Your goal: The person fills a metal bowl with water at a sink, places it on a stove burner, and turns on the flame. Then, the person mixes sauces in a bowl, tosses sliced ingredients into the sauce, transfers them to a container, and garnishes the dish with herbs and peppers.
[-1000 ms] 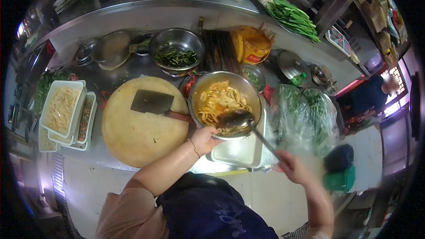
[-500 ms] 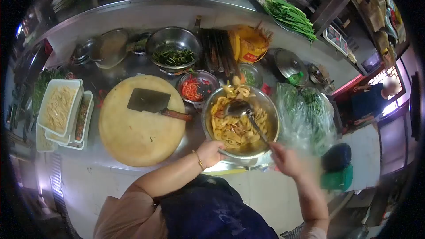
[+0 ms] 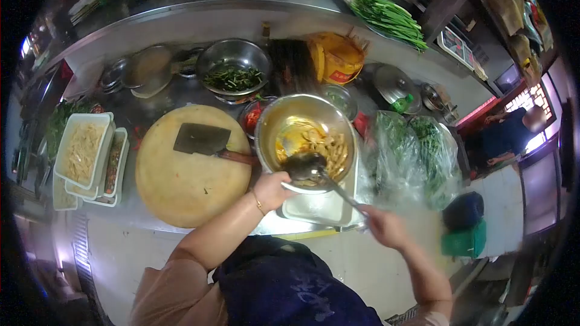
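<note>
My left hand (image 3: 272, 190) is closed on the near-left rim of a steel mixing bowl (image 3: 277, 118). The bowl is tilted, and yellowish, sauce-coated food strips (image 3: 331, 148) lie gathered on its near and right sides. In my right hand (image 3: 385, 227) is the long handle of a ladle (image 3: 305, 166), whose head sits among the strips at the near edge. Partly covered by the bowl, a white tray (image 3: 317, 210) shows beneath it. A small bowl of chopped red peppers (image 3: 249, 122) is half hidden behind the mixing bowl.
Left stands a round chopping board (image 3: 181, 193) with a cleaver (image 3: 202, 139) on it, then stacked white containers (image 3: 81, 151). A bowl of chopped greens (image 3: 234, 63) and a yellow bucket (image 3: 341, 60) are behind. Bagged greens (image 3: 399, 157) lie right; another person (image 3: 504, 136) is beyond.
The mixing bowl has moved up and left and tipped, uncovering the white tray. Its strips have slid toward the near right side. The ladle head has come down to the near edge.
</note>
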The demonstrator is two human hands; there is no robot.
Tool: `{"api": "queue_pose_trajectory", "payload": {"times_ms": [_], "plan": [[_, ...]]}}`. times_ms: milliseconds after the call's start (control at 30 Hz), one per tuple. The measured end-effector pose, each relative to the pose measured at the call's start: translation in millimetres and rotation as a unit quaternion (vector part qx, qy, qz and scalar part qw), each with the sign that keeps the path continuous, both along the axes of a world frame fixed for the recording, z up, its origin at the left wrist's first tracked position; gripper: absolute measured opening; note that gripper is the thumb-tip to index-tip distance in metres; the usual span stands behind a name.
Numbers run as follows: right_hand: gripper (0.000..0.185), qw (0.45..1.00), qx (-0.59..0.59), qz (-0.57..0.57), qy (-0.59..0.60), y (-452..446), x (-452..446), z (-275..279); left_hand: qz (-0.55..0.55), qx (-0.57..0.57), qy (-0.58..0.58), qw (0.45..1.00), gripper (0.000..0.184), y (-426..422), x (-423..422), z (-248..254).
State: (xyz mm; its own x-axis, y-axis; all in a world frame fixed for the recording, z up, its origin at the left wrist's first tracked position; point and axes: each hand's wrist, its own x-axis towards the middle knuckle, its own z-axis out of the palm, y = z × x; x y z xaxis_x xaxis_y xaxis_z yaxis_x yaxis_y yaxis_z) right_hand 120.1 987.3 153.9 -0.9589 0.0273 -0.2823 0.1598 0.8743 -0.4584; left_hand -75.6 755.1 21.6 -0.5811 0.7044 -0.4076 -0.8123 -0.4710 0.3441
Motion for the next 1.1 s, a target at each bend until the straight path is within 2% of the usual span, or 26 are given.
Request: {"api": "queue_pose_trajectory", "payload": {"times_ms": [67, 133, 167, 200, 233, 300, 333, 367, 467, 533, 600, 700, 800, 900, 967, 1033, 1100], "plan": [[0.041, 1.000, 0.008, -0.026, -0.003, 28, 14, -4, 0.004, -0.005, -0.010, 1.000, 0.056, -3, 3, 0], [0.041, 0.991, -0.072, -0.097, 0.059, 31, 6, -21, -0.001, -0.016, -0.019, 1.000, 0.058, -1, 16, -8], [0.040, 0.981, -0.110, -0.132, 0.093, 33, -2, -23, 0.001, -0.013, -0.029, 0.999, 0.059, 3, 28, 4], [0.039, 0.971, -0.139, -0.179, 0.073, 16, -14, -13, -0.003, -0.029, -0.009, 1.000, 0.059, 9, 34, 10], [0.038, 0.972, -0.162, -0.164, 0.033, 13, -15, -14, -0.008, -0.045, 0.010, 0.999, 0.059, 12, 37, 13], [0.038, 0.967, -0.208, -0.138, -0.047, 2, -14, -9, -0.004, -0.007, -0.034, 0.999, 0.063, 14, 19, -8], [0.037, 0.976, -0.164, -0.111, -0.090, -5, -8, 10, -0.005, 0.013, -0.054, 0.998, 0.066, 15, 9, -19], [0.037, 0.960, -0.211, -0.151, -0.101, 1, -3, 14, 0.017, -0.012, -0.003, 1.000, 0.055, 11, 7, -14], [0.037, 0.905, -0.321, -0.258, -0.109, 19, 7, 11, 0.022, -0.017, -0.016, 1.000, 0.056, 3, 13, -5], [0.037, 0.958, -0.242, -0.134, 0.076, 26, -12, -34, 0.001, -0.049, 0.000, 0.999, 0.056, 5, 25, 0], [0.039, 0.981, -0.120, -0.048, 0.146, 15, -26, -40, -0.013, -0.053, 0.026, 0.998, 0.056, 9, 28, -2], [0.041, 0.993, 0.094, 0.070, 0.026, 25, -9, -20, -0.006, -0.059, 0.023, 0.998, 0.054, 4, 19, -4], [0.042, 0.995, 0.025, 0.038, 0.085, 60, 17, -30, 0.014, -0.044, 0.006, 0.999, 0.049, -10, 10, -9], [0.040, 0.989, -0.076, -0.038, 0.120, 56, 16, -51, 0.038, -0.185, 0.038, 0.981, 0.048, -1, 28, 8], [0.038, 0.973, -0.155, -0.107, 0.133, 46, -1, -74, 0.048, -0.209, 0.102, 0.971, 0.055, 4, 39, 10], [0.038, 0.972, -0.149, -0.111, 0.143, 34, -5, -82, 0.076, -0.276, 0.150, 0.946, 0.060, 15, 56, 27], [0.039, 0.967, -0.192, -0.100, 0.136, 30, 4, -110, 0.103, -0.254, 0.153, 0.949, 0.066, 22, 68, 46]]}}
